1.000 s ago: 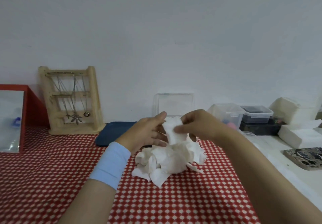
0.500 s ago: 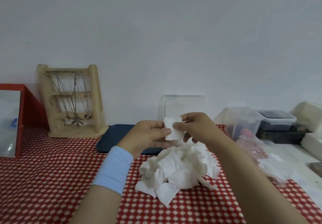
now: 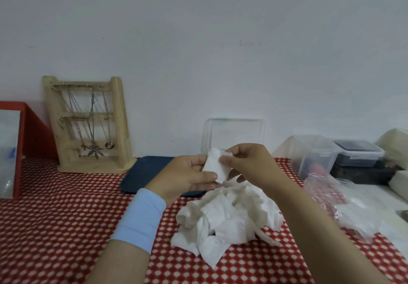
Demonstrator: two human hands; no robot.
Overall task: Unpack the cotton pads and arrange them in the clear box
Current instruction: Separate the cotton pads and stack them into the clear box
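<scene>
A loose heap of white cotton pads (image 3: 227, 219) lies on the red checked tablecloth in front of me. Above it both hands hold a small stack of white cotton pads (image 3: 215, 165). My left hand (image 3: 187, 176) grips the stack from the left with thumb and fingers. My right hand (image 3: 247, 162) pinches its upper right corner. Behind the hands a clear box (image 3: 234, 133) stands against the wall, its lower part hidden by my hands.
A wooden jewellery stand (image 3: 88, 124) with necklaces leans at the back left, beside a red box (image 3: 33, 135). A dark blue tray (image 3: 148, 171) lies behind my left hand. Clear lidded containers (image 3: 315, 155) and crumpled plastic wrapping (image 3: 344, 202) sit at the right.
Both hands have stayed together on the small stack of pads above the heap. The camera has turned slightly left, so the things at the right sit nearer the frame edge.
</scene>
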